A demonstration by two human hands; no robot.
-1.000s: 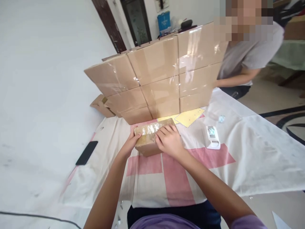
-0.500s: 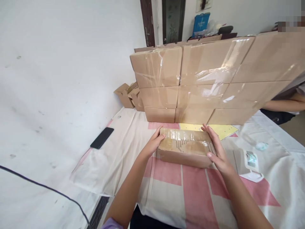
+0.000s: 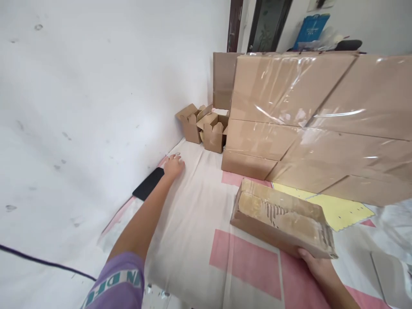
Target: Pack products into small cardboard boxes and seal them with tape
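A taped cardboard box (image 3: 280,214) lies askew in front of the stacked cartons, its top torn and scuffed in the middle. My right hand (image 3: 317,264) grips its near right corner, with the thumb on the front side and the other fingers hidden under or behind the box. Off to the left, my left hand (image 3: 174,166) is stretched out over the cloth by the wall, fingers apart. Just beyond its fingertips is a small round, shiny thing (image 3: 177,153), too small to name. A black phone (image 3: 148,183) lies beside the left wrist, partly covered by the forearm.
A wall of large taped cartons (image 3: 267,137) stands across the back. Two small opened boxes (image 3: 214,135) sit in the corner by the white wall (image 3: 96,107). A white tape dispenser (image 3: 388,274) is at the right edge. The patterned cloth (image 3: 193,206) is wrinkled.
My left hand has let go of the box and moved left and forward across the cloth. The box has turned askew, with my right hand lower on its near corner. The view has swung left.
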